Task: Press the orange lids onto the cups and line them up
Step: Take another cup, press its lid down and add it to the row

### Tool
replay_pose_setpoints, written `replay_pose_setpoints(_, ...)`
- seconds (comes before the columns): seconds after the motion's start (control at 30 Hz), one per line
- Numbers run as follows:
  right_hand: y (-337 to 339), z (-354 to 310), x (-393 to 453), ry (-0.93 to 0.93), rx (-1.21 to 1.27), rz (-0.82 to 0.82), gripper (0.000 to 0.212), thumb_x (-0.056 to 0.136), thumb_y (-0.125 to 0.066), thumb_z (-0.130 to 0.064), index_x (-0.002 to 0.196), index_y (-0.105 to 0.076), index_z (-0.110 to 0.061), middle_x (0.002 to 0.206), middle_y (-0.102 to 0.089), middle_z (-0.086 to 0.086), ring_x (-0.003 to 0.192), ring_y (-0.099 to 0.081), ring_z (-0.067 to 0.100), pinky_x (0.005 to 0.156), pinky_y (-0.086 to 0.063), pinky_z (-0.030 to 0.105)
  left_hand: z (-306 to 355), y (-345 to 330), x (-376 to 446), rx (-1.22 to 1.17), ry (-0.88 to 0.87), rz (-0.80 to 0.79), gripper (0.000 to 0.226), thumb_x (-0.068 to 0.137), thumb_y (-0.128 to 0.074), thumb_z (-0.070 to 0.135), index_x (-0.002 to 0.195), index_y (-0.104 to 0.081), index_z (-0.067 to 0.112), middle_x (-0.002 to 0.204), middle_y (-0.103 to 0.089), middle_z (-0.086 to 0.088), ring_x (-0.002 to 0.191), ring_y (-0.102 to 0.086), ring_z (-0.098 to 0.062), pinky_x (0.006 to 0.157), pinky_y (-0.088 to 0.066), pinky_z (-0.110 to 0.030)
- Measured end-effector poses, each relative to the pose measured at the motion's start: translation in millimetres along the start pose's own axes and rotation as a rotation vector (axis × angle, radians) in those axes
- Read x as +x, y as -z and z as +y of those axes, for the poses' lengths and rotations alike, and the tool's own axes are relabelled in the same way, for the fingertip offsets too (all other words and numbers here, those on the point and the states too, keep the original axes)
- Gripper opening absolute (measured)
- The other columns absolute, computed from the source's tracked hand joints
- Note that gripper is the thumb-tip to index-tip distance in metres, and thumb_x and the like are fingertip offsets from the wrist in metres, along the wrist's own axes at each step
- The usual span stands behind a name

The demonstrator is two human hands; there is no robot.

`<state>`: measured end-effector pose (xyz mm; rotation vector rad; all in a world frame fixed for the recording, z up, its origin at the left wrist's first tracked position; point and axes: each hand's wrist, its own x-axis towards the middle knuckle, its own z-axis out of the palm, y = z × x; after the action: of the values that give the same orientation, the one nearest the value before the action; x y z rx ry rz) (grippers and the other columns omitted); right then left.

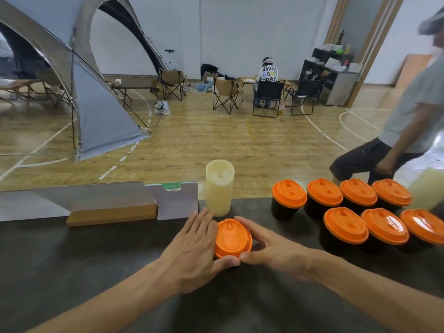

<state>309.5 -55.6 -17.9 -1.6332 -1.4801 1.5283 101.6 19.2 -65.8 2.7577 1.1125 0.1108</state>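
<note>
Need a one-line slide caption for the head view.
Both hands, left hand and right hand, press an orange lid onto a cup beside seven lidded cups.

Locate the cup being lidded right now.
In the head view the cup under the orange lid sits centre on the dark table, between the left hand and right hand, before the cream cylinder.
</note>
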Motion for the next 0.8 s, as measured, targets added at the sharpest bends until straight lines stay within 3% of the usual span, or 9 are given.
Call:
replay_pose_setpoints(0.1, -5, -1, 9, 0.008, -0.132, 0.03, 0.09, 0.078, -0.083, -0.045, 0.143, -0.021, -0.052, 0.133, -0.038, -0.029, 0.117, -0.044, -0.001, 0.088, -0.039, 0.014, 0, 1, 1, -0.049, -0.001, -0.049, 0.114, 0.074, -0.009, 0.097, 0.157, -0.001, 0.019, 0.167, 0.006, -0.003, 0.149, 0.02, -0.011, 0.117, 0.017, -0.031)
replay_pose_setpoints(0.17, -6, -2, 16, 0.032, -0.217, 0.023, 0.09, 0.076, -0.082, -0.051, 0.139, -0.019, -0.051, 0.128, -0.037, -0.029, 0.115, -0.044, -0.003, 0.081, -0.034, 0.01, 0, 1, 1, -0.079, -0.005, -0.065, 0.113, 0.074, -0.01, 0.097, 0.157, -0.001, 0.019, 0.167, 0.005, -0.003, 0.149, 0.019, -0.01, 0.118, 0.015, -0.032)
replay_pose_setpoints(0.27, -7, -5, 19, 0.032, -0.328, 0.033, 0.093, 0.073, -0.08, -0.061, 0.141, -0.018, -0.05, 0.139, -0.038, -0.02, 0.123, -0.041, 0.001, 0.09, -0.034, 0.013, 1, 2, 1, -0.146, 0.018, -0.116, 0.112, 0.074, -0.01, 0.097, 0.157, 0.003, 0.022, 0.167, 0.007, 0.0, 0.149, 0.017, -0.007, 0.116, 0.015, -0.029)
replay_pose_setpoints(0.33, -4, -5, 16, 0.008, -0.514, 0.087, 0.103, 0.069, -0.073, -0.074, 0.149, -0.012, -0.05, 0.156, -0.03, -0.013, 0.136, -0.035, 0.01, 0.11, -0.032, 0.03, 1, 3, 3, -0.208, 0.051, -0.153, 0.111, 0.073, -0.011, 0.098, 0.157, 0.003, 0.026, 0.166, 0.007, 0.005, 0.149, 0.014, -0.006, 0.116, 0.013, -0.029)
replay_pose_setpoints(0.4, -1, -3, 13, -0.005, -0.803, 0.138, 0.119, 0.067, -0.055, -0.09, 0.157, 0.003, -0.04, 0.167, -0.003, -0.011, 0.153, -0.004, 0.017, 0.122, -0.01, 0.042, 2, 2, 5, -0.245, 0.078, -0.166, 0.11, 0.072, -0.012, 0.098, 0.156, 0.005, 0.029, 0.166, 0.008, 0.009, 0.149, 0.013, -0.005, 0.116, 0.012, -0.029)
replay_pose_setpoints(0.43, -1, -2, 12, 0.01, -0.934, 0.146, 0.124, 0.066, -0.042, -0.097, 0.158, 0.012, -0.034, 0.167, 0.012, -0.011, 0.152, 0.014, 0.014, 0.123, 0.003, 0.041, 2, 1, 6, -0.26, 0.086, -0.166, 0.109, 0.072, -0.013, 0.098, 0.156, 0.006, 0.031, 0.166, 0.008, 0.01, 0.149, 0.014, -0.005, 0.116, 0.012, -0.029)
replay_pose_setpoints(0.5, 0, 0, 10, 0.049, -1.098, 0.144, 0.126, 0.064, -0.021, -0.103, 0.154, 0.025, -0.026, 0.161, 0.029, -0.009, 0.143, 0.034, 0.01, 0.119, 0.017, 0.038, 4, -1, 6, -0.312, 0.103, -0.18, 0.107, 0.072, -0.017, 0.098, 0.154, 0.009, 0.036, 0.165, 0.008, 0.014, 0.149, 0.012, -0.005, 0.117, 0.011, -0.031)
replay_pose_setpoints(0.67, 4, -4, 10, 0.05, -1.222, 0.088, 0.122, 0.066, -0.011, -0.103, 0.147, 0.034, -0.023, 0.154, 0.04, -0.007, 0.138, 0.042, 0.011, 0.115, 0.025, 0.035, 7, -7, 7, -0.523, 0.192, -0.151, 0.105, 0.067, -0.041, 0.096, 0.149, -0.005, 0.043, 0.158, -0.018, 0.017, 0.145, -0.018, -0.01, 0.123, -0.015, -0.044)
replay_pose_setpoints(0.8, 8, -9, 10, 0.028, -1.234, 0.023, 0.124, 0.068, -0.014, -0.101, 0.15, 0.031, -0.019, 0.157, 0.036, -0.004, 0.14, 0.039, 0.012, 0.117, 0.021, 0.036, 11, -21, 0, -0.844, 0.225, -0.083, 0.101, 0.065, -0.058, 0.091, 0.145, -0.008, 0.056, 0.155, -0.023, 0.026, 0.141, -0.028, -0.003, 0.118, -0.031, -0.043)
